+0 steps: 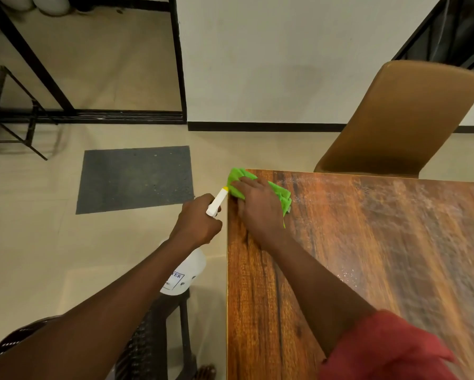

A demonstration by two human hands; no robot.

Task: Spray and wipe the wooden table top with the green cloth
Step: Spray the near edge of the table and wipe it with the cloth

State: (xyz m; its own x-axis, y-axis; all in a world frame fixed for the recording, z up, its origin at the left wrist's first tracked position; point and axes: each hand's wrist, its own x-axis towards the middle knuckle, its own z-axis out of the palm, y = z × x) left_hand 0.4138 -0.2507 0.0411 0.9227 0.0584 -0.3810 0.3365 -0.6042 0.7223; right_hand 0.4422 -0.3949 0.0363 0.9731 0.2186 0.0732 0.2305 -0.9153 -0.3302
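Observation:
The wooden table top (367,256) fills the right side, with pale streaks and small droplets across its surface. At its far left corner lies the crumpled green cloth (281,193), partly hanging over the corner. My right hand (257,207) lies flat on the cloth with fingers stretched, pressing it to the wood. Just left of the table edge, over the floor, my left hand (197,223) grips the neck of a white spray bottle (186,272); its white nozzle with a yellow tip (218,201) points toward the cloth.
A brown chair (400,119) stands at the table's far side. A dark plastic chair (159,338) sits below my left arm. On the tiled floor lies a grey mat (134,178). Black metal frames (24,111) stand at far left.

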